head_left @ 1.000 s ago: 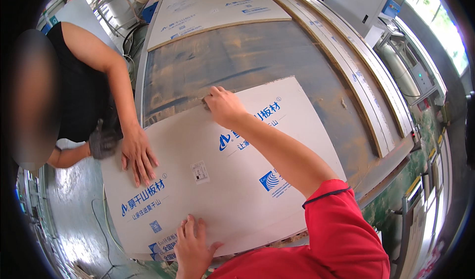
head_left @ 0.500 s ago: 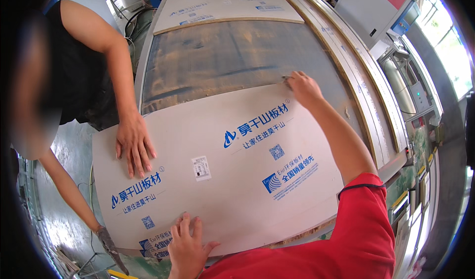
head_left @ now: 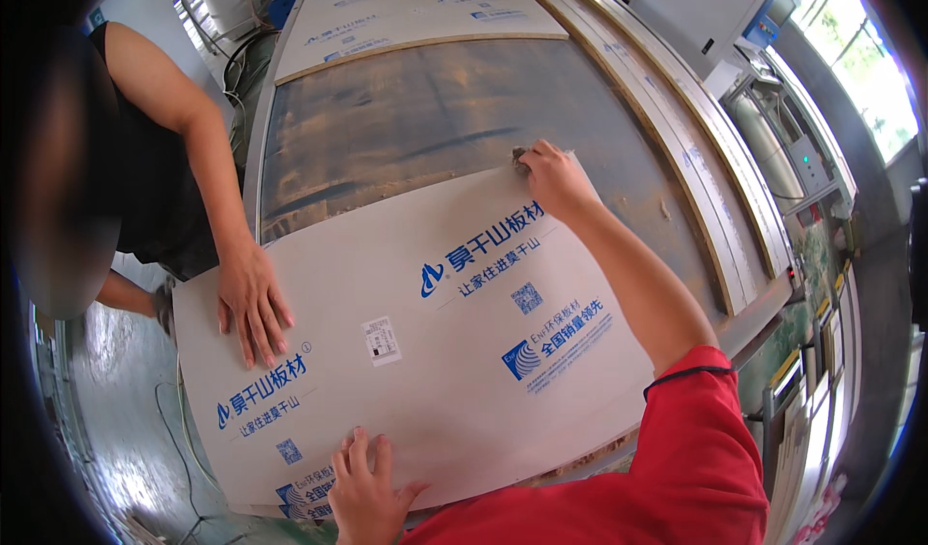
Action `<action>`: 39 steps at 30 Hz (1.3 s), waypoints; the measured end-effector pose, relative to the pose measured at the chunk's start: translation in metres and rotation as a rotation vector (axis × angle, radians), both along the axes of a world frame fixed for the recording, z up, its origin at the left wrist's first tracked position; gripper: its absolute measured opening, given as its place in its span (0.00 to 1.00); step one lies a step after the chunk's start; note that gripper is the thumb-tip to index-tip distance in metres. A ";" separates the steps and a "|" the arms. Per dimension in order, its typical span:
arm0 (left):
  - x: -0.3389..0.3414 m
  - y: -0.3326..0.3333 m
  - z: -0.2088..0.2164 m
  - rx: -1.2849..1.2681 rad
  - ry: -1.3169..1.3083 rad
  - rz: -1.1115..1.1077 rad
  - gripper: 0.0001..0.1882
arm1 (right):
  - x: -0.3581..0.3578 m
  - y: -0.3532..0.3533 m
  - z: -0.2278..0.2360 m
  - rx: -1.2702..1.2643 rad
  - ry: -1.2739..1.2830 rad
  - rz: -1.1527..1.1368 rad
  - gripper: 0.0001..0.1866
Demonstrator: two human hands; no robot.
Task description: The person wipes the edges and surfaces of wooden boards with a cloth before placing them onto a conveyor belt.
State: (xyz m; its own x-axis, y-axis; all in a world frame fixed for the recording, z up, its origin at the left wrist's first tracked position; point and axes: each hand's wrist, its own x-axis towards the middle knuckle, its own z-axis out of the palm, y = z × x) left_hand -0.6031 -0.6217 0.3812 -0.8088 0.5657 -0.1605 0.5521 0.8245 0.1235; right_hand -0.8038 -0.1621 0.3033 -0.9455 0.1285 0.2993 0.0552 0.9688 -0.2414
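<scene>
A large white board (head_left: 445, 381) with blue print and a small white label lies across the near end of the table. My left hand (head_left: 369, 492) rests on its near part, fingers apart and palm down. Near the far right corner, my right hand (head_left: 553, 179) is closed on a crumpled grey-brown wad (head_left: 522, 158), perhaps a rag, at the board's far edge. Another person's bare hand (head_left: 254, 303) lies flat on the board's left part. That person's other hand (head_left: 163, 305), in a dark glove, is at the left edge, partly hidden.
Beyond the board is the worn dark tabletop (head_left: 435, 100), dusted brown. A second printed board (head_left: 406, 13) lies at its far end. Long strips (head_left: 667, 129) run along the right side. Further right stand a grey cabinet (head_left: 691, 13) and a machine with a control box (head_left: 804, 163).
My right hand has shifted slightly left along the far edge, now covering the end of the print. The other person's gloved hand has moved from the near left corner up the left edge.
</scene>
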 end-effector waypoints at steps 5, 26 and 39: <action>-0.003 0.004 -0.001 -0.011 -0.003 -0.013 0.42 | 0.003 0.052 0.000 0.041 -0.101 -0.253 0.10; 0.004 -0.003 0.004 -0.020 -0.023 0.022 0.39 | -0.021 -0.003 -0.006 -0.315 -0.193 -0.194 0.12; -0.004 0.009 0.004 -0.026 -0.051 0.028 0.38 | -0.033 -0.055 -0.019 -0.244 0.134 -0.095 0.09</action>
State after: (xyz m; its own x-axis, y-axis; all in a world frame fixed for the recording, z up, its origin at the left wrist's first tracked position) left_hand -0.6069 -0.6131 0.3851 -0.8150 0.5378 -0.2159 0.5221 0.8430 0.1293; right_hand -0.8373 -0.2167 0.2842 -0.8796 0.2986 0.3703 0.0951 0.8731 -0.4781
